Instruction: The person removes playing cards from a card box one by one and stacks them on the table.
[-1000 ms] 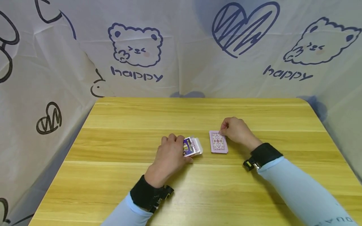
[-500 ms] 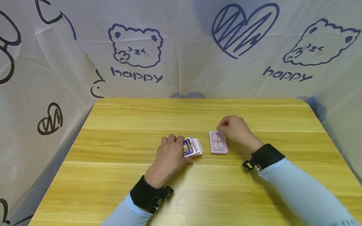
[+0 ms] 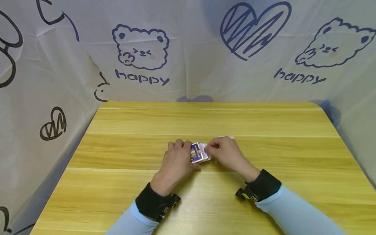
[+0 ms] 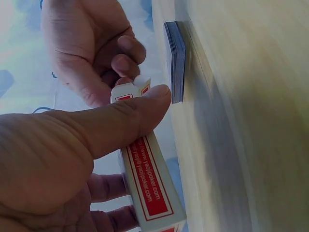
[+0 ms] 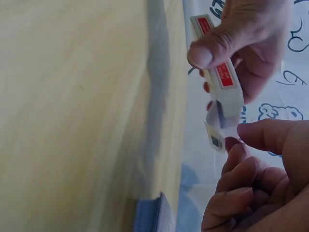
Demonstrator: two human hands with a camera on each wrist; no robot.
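Note:
My left hand (image 3: 176,158) grips a playing card box (image 3: 195,153), thumb along its red-and-white side, as the left wrist view shows. A white flap (image 5: 215,133) hangs at the box's near end in the right wrist view. My right hand (image 3: 227,152) is at this mouth, its thumb and index finger (image 5: 236,159) slightly apart and the other fingers curled; no card is visible between them. A stack of playing cards (image 4: 176,63) lies on the table, mostly hidden behind my right hand in the head view.
Under both hands is a wood-grain table (image 3: 141,117). Behind it hangs a pale cloth (image 3: 199,75) with drawn bears and hearts, and more cloth (image 3: 44,91) runs along the left side.
My right hand has left the far edge of the card stack and moved left and nearer, to the box's mouth. My left hand and the box have stayed in place.

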